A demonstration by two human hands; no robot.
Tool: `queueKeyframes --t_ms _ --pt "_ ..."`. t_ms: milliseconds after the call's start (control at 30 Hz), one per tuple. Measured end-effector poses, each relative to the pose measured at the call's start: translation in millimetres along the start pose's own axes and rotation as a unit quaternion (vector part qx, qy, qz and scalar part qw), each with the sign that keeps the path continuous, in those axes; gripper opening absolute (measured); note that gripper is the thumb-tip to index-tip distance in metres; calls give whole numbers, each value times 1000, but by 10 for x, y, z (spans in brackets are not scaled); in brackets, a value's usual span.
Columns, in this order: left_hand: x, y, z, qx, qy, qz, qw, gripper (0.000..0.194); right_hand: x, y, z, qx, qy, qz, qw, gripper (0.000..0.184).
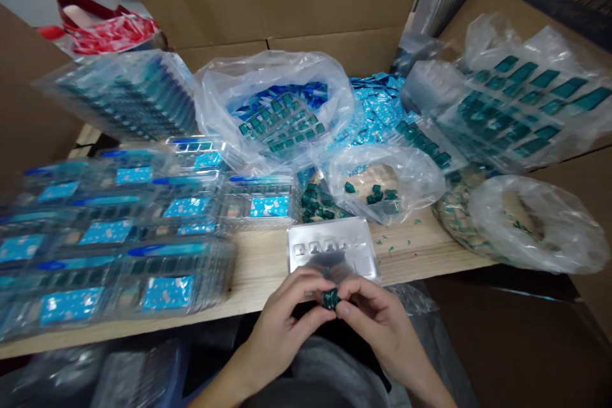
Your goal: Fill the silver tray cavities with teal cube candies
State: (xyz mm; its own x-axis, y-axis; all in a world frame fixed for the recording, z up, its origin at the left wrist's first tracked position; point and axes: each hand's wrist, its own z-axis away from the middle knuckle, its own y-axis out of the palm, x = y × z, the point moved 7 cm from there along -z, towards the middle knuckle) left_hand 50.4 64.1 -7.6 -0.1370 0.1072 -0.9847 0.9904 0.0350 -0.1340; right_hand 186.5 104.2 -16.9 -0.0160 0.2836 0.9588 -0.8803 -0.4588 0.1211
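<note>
Before a cardboard wall (287, 3), near the wooden surface's (261, 268) front edge, a small green piece (330, 298) sits pinched in the nearly closed fingers of the left hand (287, 324) and right hand (380, 319), just before a shiny tray (329, 233), with an open bag (425, 177) behind and packs (167, 293) leftward.

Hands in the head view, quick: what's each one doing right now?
Left hand: closed, pinching the dark green piece between thumb and fingers.
Right hand: closed, pinching the same piece from its other side.
</note>
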Motion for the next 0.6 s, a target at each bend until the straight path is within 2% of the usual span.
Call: queueKeyframes --t_ms 100,167,233,267,333,400,433,467,500,600 --pt "-51 -48 -37 1 29 19 999 28 84 53 -30 29 -12 34 999 13" --pt "-65 -82 -44 6 37 37 999 26 130 98 -25 70 -23 73 995 15" --pt "-22 -166 -49 -23 8 63 998 17 216 45 -26 76 -68 142 985 13" --pt "24 -221 -53 -49 -21 91 994 13 284 -37 -40 53 -106 189 975 12" --pt "142 -298 -62 -96 -91 190 973 18 456 -298 -95 -46 -196 291 935 16" --pt "223 -283 -91 -100 -141 312 934 27 610 -590 -201 -153 -264 369 878 17" --pt "238 -256 -113 -90 -156 362 915 31 650 -704 -298 -176 -280 397 856 17" --pt "243 -234 -134 -81 -165 399 898 34 669 -798 -426 -183 -285 423 840 17" --pt "245 -224 -150 -75 -172 415 890 36 655 -861 -592 -163 -274 455 832 20" --pt "249 -261 -164 -78 -177 386 902 45 493 -974 -1138 -72 -199 555 804 22"
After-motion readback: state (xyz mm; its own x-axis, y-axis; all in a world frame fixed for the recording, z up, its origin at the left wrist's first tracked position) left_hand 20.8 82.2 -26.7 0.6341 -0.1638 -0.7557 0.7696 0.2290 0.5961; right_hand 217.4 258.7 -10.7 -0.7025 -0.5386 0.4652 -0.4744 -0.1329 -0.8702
